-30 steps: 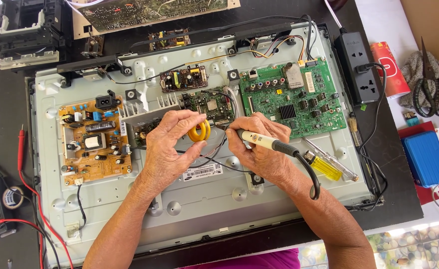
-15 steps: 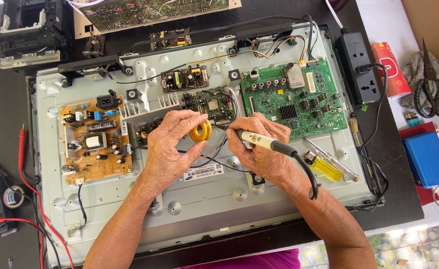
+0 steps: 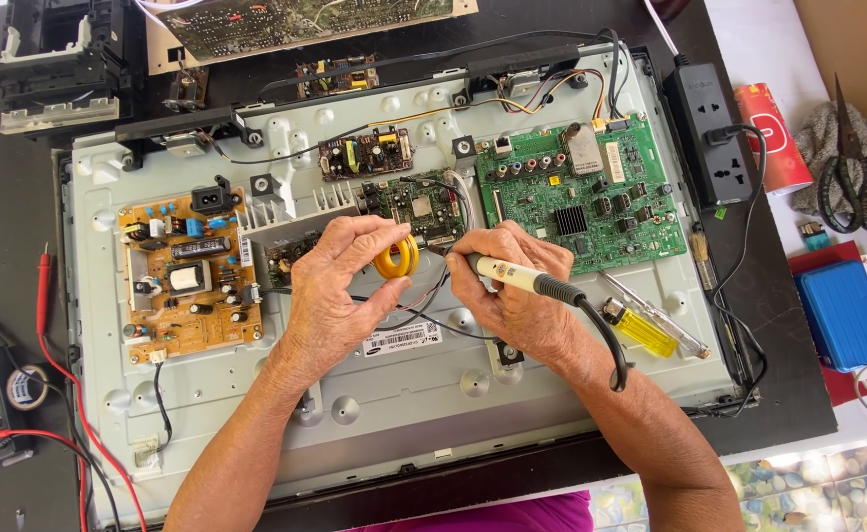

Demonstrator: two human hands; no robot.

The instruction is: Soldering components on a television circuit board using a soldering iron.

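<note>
Working over the opened flat-screen chassis (image 3: 394, 394) lying face down on the dark worktop (image 3: 20, 246), we are noting items from large to small. Metal back panel: broad, stiff, thin sheet, so we are judging it awkward and best lifted by its edges. Green main board (image 3: 591, 197) and tan power board (image 3: 187, 271) are sitting screwed to it, both fragile, edge handling only. Right hand (image 3: 512, 296) is closing its grip around the cream handle of the soldering iron (image 3: 527, 281); light tool, hot at the tip, so we are holding only the handle, cord trailing toward the wrist. Left hand (image 3: 340, 286) is pinching the yellow solder spool (image 3: 396, 258) between thumb and fingers, just above the small centre board (image 3: 418, 202). Spool: light, wire soft and easily kinked.
</note>
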